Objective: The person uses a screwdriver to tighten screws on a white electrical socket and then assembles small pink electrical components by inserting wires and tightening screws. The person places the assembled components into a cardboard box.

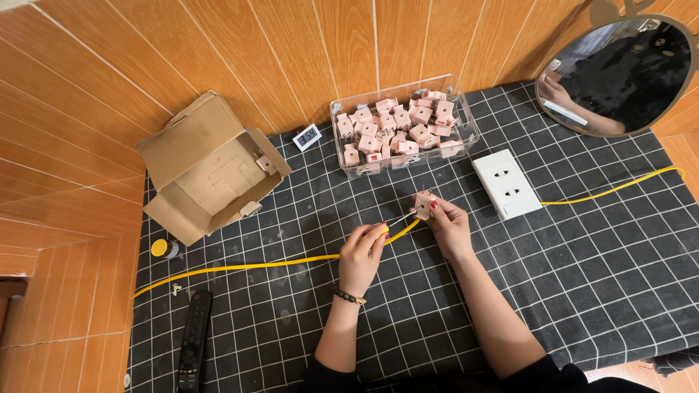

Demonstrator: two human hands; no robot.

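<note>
Centrally, clear tray point(466, 135) of pink connectors point(397, 127); hands pinching yellow cable point(255, 266), one connector point(423, 204).

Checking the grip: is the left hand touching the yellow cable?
Touching. The head view shows the left hand pinching the yellow cable between its fingers.

Left hand point(362, 251): forearm rising from the near edge of the tabletop, wrist straight, fingers curled, thumb and forefinger pinched shut. Right hand point(445, 222): forearm angled in from the near right, fingers bent, fingertips point(434, 205) closed in a pinch, just beside the left hand.
</note>
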